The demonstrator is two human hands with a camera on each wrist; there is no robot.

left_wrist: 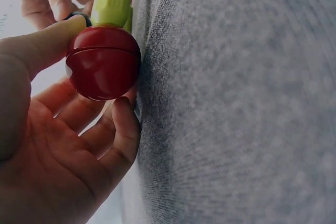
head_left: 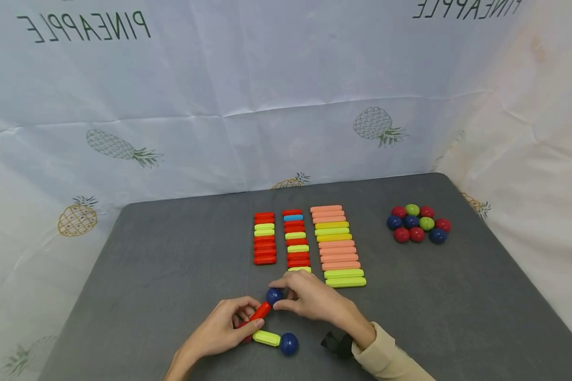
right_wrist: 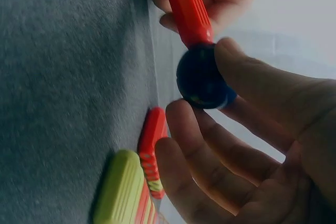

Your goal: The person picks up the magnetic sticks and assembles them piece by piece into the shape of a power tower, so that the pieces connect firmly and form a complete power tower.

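Note:
Near the table's front, my left hand pinches a red rod close to a red ball. At the rod's other end sits a dark blue ball, which my right hand holds between thumb and fingers. A yellow-green rod runs from the red ball to a second blue ball at the right. Together these pieces form a V shape with the red ball at its corner. In the head view, my left fingers partly hide the red ball.
Red and yellow-green short rods lie in two columns beyond my hands, one with a blue rod. Longer orange, yellow and green rods form a third column. Several red, blue and green balls cluster at the grey table's right.

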